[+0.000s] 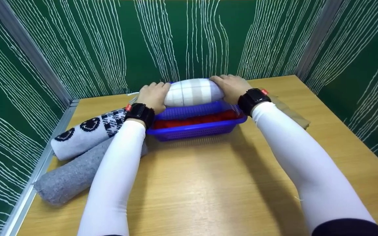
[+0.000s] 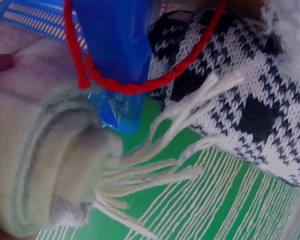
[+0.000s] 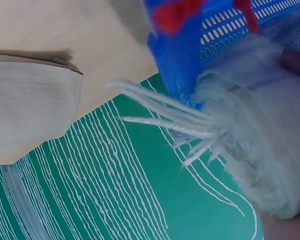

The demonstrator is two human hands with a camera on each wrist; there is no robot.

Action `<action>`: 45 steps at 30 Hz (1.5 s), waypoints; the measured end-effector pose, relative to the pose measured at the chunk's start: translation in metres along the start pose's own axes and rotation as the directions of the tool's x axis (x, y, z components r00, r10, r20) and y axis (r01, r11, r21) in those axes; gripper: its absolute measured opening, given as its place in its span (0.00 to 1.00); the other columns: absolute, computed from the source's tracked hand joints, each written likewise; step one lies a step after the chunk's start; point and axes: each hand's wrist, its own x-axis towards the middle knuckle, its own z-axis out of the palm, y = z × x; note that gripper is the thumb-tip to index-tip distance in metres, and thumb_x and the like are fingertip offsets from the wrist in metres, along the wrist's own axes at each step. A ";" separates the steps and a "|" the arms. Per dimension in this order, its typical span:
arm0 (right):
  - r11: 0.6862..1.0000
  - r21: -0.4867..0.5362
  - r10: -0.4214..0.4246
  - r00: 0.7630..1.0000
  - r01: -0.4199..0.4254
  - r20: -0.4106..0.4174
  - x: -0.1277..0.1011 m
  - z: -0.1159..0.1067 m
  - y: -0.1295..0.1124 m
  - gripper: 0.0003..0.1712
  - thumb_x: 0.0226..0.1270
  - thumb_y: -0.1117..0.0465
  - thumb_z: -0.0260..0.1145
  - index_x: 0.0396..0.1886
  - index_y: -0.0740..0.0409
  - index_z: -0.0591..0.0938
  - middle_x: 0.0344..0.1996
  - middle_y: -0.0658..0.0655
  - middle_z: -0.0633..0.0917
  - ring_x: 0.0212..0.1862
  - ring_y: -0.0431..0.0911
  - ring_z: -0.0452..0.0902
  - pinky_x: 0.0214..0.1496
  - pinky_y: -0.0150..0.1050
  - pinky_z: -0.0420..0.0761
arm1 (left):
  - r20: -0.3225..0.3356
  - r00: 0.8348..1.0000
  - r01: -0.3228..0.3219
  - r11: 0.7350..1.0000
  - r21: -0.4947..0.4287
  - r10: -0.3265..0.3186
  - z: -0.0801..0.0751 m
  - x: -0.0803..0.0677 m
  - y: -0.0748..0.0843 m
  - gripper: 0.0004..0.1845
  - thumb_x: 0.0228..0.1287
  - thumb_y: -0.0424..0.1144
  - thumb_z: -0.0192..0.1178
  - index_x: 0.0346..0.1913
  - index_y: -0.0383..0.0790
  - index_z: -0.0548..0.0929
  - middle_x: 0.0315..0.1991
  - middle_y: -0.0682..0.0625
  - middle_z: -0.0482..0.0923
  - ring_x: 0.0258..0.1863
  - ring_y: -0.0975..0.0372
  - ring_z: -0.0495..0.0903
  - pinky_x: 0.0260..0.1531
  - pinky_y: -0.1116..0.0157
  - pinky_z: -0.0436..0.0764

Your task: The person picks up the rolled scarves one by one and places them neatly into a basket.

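Both hands grip a rolled pale checked scarf (image 1: pixel 194 91) at the far rim of a blue basket (image 1: pixel 197 130): left hand (image 1: pixel 153 95) and right hand (image 1: pixel 230 87) curl round its ends. A red scarf (image 1: pixel 192 120) already lies inside; two rolled scarves (image 1: pixel 80 150) wait on the desk (image 1: pixel 202 183).

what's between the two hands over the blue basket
A rolled white plaid scarf, gripped at its ends by the left hand and right hand, above the blue basket; head view.
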 end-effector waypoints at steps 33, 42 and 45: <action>1.000 0.016 0.012 0.989 -0.014 0.147 0.001 0.010 -0.001 0.49 0.57 0.66 0.79 0.80 0.58 0.71 0.69 0.73 0.80 0.69 0.71 0.78 0.72 0.68 0.79 | 0.138 0.990 0.000 0.999 -0.048 0.007 0.013 0.001 0.000 0.43 0.62 0.46 0.76 0.77 0.37 0.71 0.72 0.35 0.77 0.71 0.39 0.76 0.73 0.38 0.76; 0.999 -0.037 -0.019 0.990 0.024 0.143 -0.001 -0.005 -0.009 0.44 0.55 0.66 0.76 0.75 0.62 0.76 0.63 0.71 0.86 0.64 0.69 0.83 0.68 0.67 0.82 | 0.141 0.989 -0.024 0.995 -0.093 0.037 0.000 0.000 -0.003 0.33 0.57 0.40 0.75 0.67 0.38 0.79 0.61 0.38 0.84 0.63 0.41 0.82 0.65 0.42 0.82; 0.999 -0.040 -0.018 0.989 0.025 0.147 -0.001 -0.010 -0.010 0.42 0.55 0.65 0.75 0.74 0.61 0.77 0.61 0.70 0.87 0.62 0.68 0.84 0.67 0.66 0.83 | 0.147 0.989 -0.010 0.991 -0.130 0.029 -0.005 -0.001 -0.005 0.32 0.54 0.37 0.74 0.65 0.40 0.82 0.59 0.40 0.85 0.61 0.45 0.83 0.63 0.43 0.83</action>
